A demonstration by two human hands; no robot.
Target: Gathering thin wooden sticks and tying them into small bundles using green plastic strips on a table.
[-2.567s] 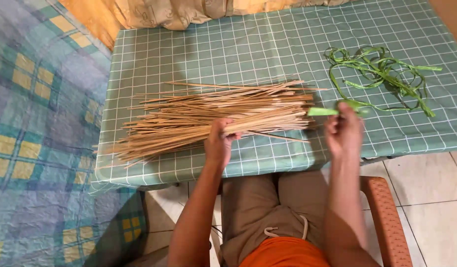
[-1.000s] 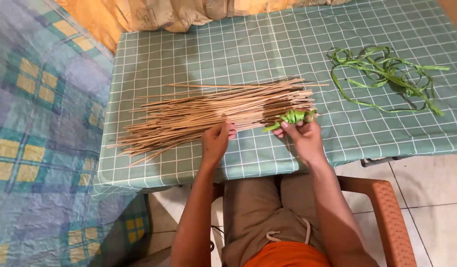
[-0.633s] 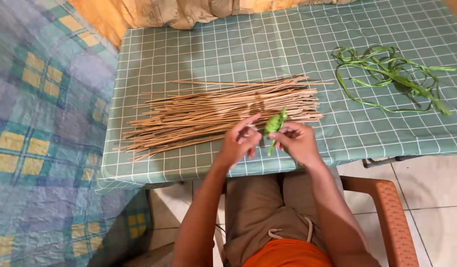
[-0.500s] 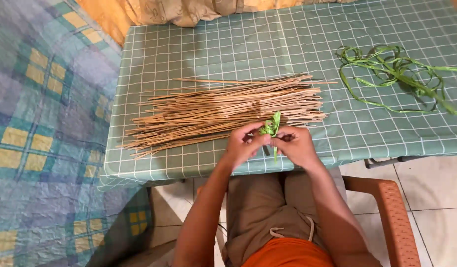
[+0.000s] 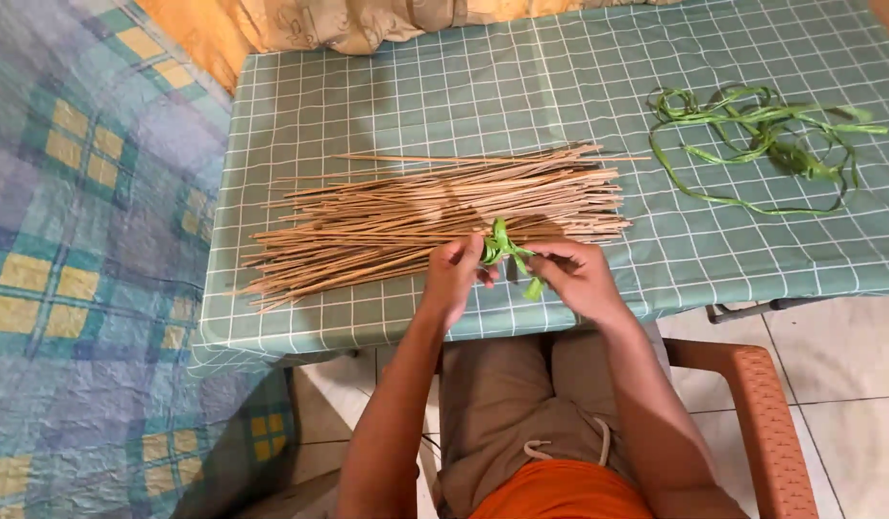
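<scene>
Head view: left hand (image 5: pixel 451 279) and right hand (image 5: pixel 576 279) pinch a folded green strip (image 5: pixel 503 252) between them over the near table (image 5: pixel 368 96) edge, just before the sticks (image 5: pixel 425 216); loose green strips (image 5: pixel 766 139) lie far right.

Green checked tablecloth (image 5: pixel 521 77), plaid bedspread (image 5: pixel 89 240), pale tiled floor (image 5: pixel 839 384), orange chair (image 5: pixel 766 423)

There is just one camera, worn on the person's head, looking almost straight down from above. It faces forward over the lap onto the worktop with the green checked cloth (image 5: pixel 444 86), quite near, with the tiled floor (image 5: pixel 839 375) at the bottom right.
</scene>
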